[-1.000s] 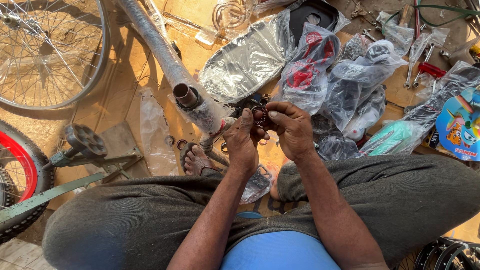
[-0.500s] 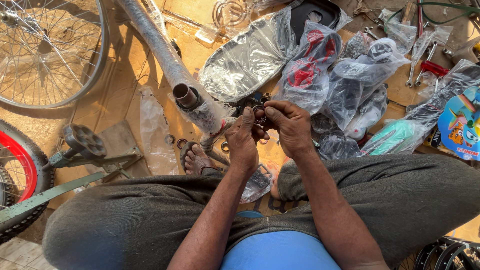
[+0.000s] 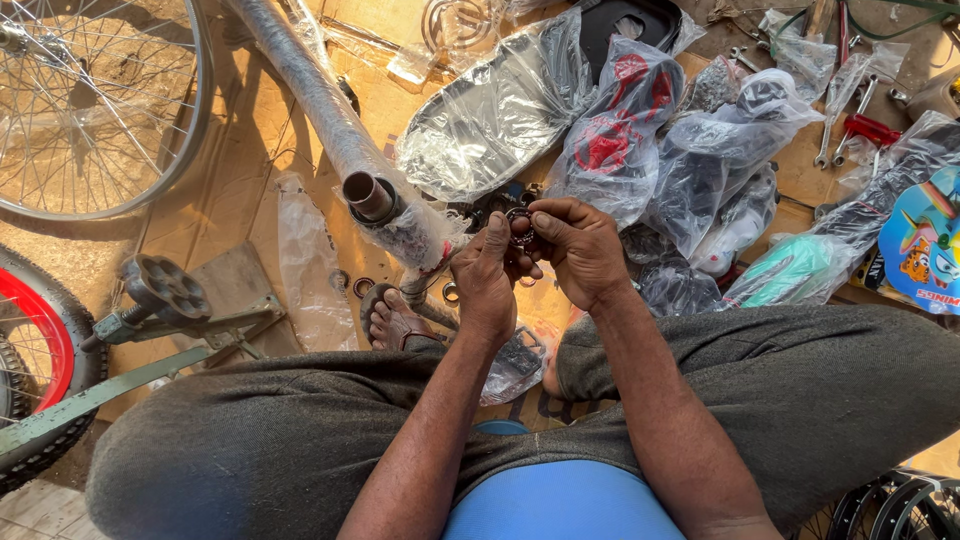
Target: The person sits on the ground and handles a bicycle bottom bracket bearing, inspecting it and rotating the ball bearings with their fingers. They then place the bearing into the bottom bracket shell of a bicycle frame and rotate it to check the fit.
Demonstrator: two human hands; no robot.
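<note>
My left hand (image 3: 487, 272) and my right hand (image 3: 577, 245) meet above my knees, both pinching a small dark ring-shaped bearing part (image 3: 520, 229) between their fingertips. Just left of the hands lies a bicycle frame tube (image 3: 330, 120) wrapped in clear plastic, its open round end (image 3: 368, 195) facing me. My sandalled foot (image 3: 392, 320) rests on the cardboard below that tube end. A small plastic bag (image 3: 515, 355) lies under my wrists.
A spoked wheel (image 3: 95, 105) lies at top left and a red-rimmed tyre (image 3: 40, 350) at the left edge beside a green stand with a small black wheel (image 3: 165, 290). Several plastic-wrapped parts (image 3: 620, 130) and wrenches (image 3: 850, 110) crowd the upper right. Small rings (image 3: 362, 287) lie on the cardboard.
My hands have stayed in the same place; the fingers have shifted slightly around the small ring part.
</note>
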